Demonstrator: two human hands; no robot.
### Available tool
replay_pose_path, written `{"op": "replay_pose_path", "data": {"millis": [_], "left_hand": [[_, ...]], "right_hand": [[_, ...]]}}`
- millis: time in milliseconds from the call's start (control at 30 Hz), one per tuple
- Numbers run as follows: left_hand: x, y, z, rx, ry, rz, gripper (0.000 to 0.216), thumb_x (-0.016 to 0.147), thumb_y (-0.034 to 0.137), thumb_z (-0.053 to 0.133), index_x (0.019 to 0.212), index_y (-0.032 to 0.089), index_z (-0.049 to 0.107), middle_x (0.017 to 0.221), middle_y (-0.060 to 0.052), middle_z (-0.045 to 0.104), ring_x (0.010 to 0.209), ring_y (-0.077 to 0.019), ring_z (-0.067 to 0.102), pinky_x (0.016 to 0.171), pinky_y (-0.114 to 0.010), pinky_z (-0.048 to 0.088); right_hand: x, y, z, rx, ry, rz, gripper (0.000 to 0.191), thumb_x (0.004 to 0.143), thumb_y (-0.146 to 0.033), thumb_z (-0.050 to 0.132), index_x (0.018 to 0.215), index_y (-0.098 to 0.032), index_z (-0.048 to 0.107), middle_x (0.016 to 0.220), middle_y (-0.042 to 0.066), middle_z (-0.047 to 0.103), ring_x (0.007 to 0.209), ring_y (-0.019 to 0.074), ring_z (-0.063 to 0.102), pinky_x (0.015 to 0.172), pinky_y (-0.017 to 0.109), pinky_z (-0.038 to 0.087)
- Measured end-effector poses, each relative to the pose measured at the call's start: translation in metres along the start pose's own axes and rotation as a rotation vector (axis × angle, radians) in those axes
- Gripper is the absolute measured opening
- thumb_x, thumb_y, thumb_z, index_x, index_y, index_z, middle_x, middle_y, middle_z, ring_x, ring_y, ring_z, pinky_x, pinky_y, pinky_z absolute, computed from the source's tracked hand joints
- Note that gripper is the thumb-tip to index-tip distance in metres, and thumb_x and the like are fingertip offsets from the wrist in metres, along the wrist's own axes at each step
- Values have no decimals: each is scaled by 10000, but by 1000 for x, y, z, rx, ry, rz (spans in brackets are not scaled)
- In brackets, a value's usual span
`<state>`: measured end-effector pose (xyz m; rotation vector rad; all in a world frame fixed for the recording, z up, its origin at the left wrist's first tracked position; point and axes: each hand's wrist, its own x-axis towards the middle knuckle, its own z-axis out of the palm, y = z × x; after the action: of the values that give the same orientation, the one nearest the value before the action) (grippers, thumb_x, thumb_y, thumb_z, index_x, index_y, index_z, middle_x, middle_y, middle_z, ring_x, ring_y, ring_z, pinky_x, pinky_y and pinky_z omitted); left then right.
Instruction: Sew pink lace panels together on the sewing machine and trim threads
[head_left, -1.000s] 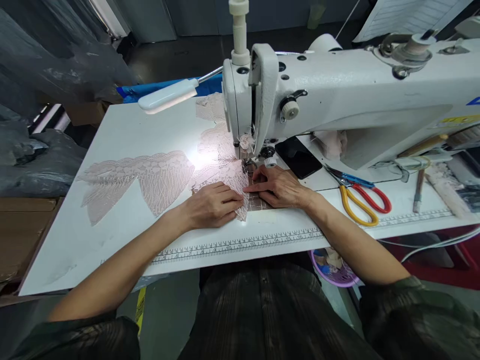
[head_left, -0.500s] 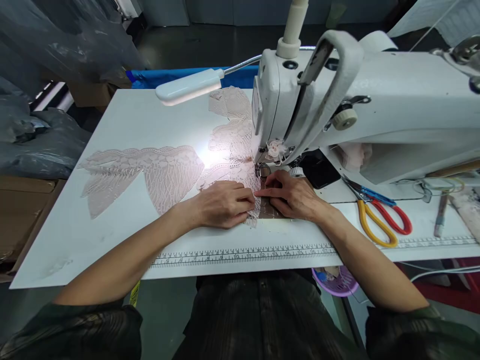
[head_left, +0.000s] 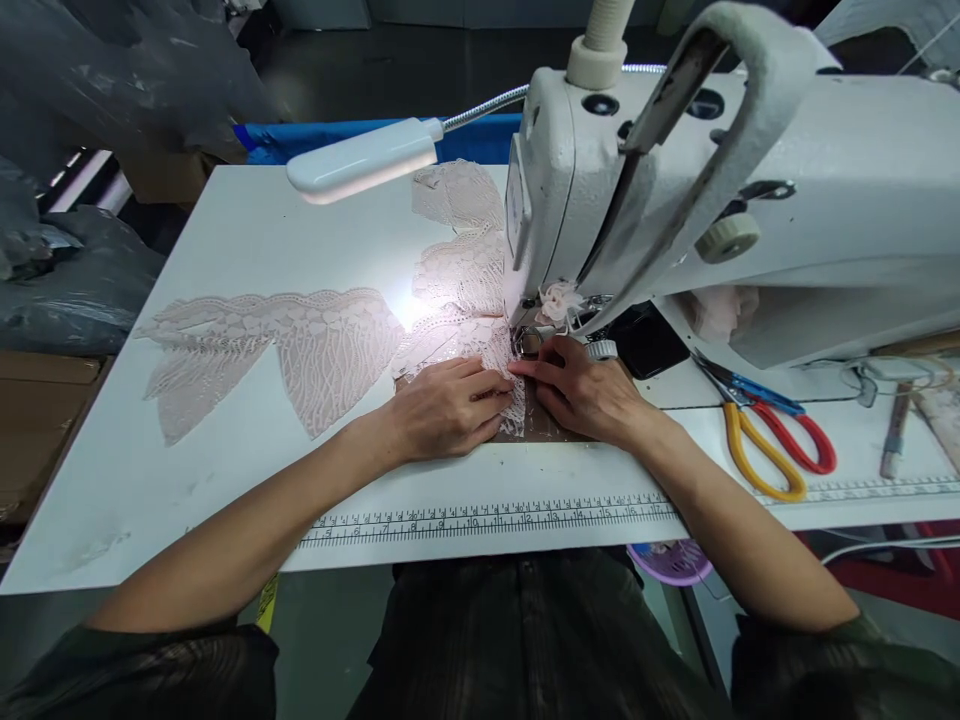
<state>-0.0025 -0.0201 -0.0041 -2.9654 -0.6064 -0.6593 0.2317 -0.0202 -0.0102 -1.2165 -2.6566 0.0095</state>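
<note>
Pale pink lace fabric (head_left: pixel 459 270) runs from the far side of the table to under the needle end of a white sewing machine (head_left: pixel 555 190). My left hand (head_left: pixel 450 408) rests on the near part of this lace, its fingers curled and pressed together on it. On the right edge of the lace, just in front of the presser foot (head_left: pixel 527 343), are the fingertips of my right hand (head_left: pixel 585 395), bent and closed at the edge. Beneath both hands lies a brown plate (head_left: pixel 547 428). The exact grip under the fingers is hidden.
Another lace piece (head_left: pixel 337 350) lies flat to the left. A lamp (head_left: pixel 364 160) shines over the table. Scissors (head_left: pixel 765 450) with yellow and red handles and a black phone-like object (head_left: pixel 646 338) lie to the right. A ruler strip (head_left: pixel 487 520) runs along the front edge.
The view has shifted slightly closer to the machine. The lace's near end has slid a little forward, towards the presser foot. Both hands stay on the lace, nearly in place.
</note>
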Motion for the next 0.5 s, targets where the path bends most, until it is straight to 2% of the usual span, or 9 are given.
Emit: {"op": "replay_pose_path", "data": {"millis": [233, 400, 500], "left_hand": [[1, -3, 12, -24, 111, -62, 165, 943, 198, 544, 990, 139, 690, 972, -66, 739, 882, -185, 693, 976, -474, 548], [-1, -11, 16, -69, 133, -93, 175, 923, 183, 547, 1007, 141, 694, 1013, -84, 740, 933, -199, 706, 1016, -496, 519], [-2, -15, 17, -100, 158, -127, 179, 910, 177, 562, 1019, 157, 702, 1034, -76, 741, 971, -199, 705, 1058, -510, 485]], "right_hand": [[-4, 0, 0, 26, 6, -8, 398, 957, -267, 480, 1324, -251, 632, 1133, 135, 620, 873, 218, 572, 685, 309, 459], [-2, -2, 3, -6, -33, 70, 414, 977, -290, 451, 1363, -260, 598, 1107, 152, 605, 825, 220, 577, 687, 325, 473], [-3, -1, 6, 50, -13, 102, 412, 982, -306, 439, 1358, -264, 602, 1122, 159, 596, 786, 214, 599, 674, 337, 489]]}}
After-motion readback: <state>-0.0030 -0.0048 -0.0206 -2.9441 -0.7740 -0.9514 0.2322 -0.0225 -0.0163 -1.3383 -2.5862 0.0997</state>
